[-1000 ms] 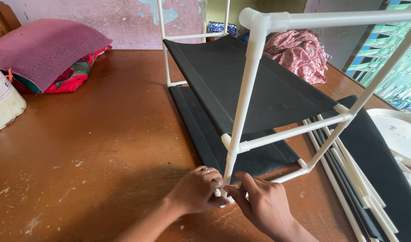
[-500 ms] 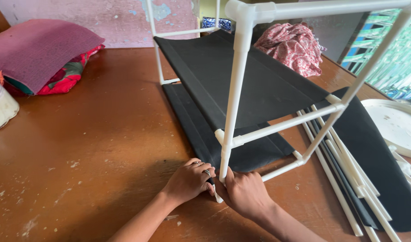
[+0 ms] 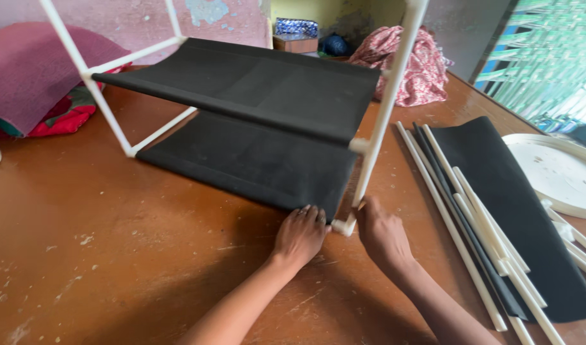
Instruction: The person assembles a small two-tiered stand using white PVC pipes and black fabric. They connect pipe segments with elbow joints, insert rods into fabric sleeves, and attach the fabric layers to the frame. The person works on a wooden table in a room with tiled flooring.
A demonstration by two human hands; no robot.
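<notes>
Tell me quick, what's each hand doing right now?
Left hand: open, fingers on the lower black fabric shelf edge.
Right hand: closed on the white corner connector.

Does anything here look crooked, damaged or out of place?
The white tube rack with black fabric shelves stands tilted on the brown wooden table, leaning while the left hand and right hand hold its bottom corner joint. The table is scratched and dusty.
</notes>
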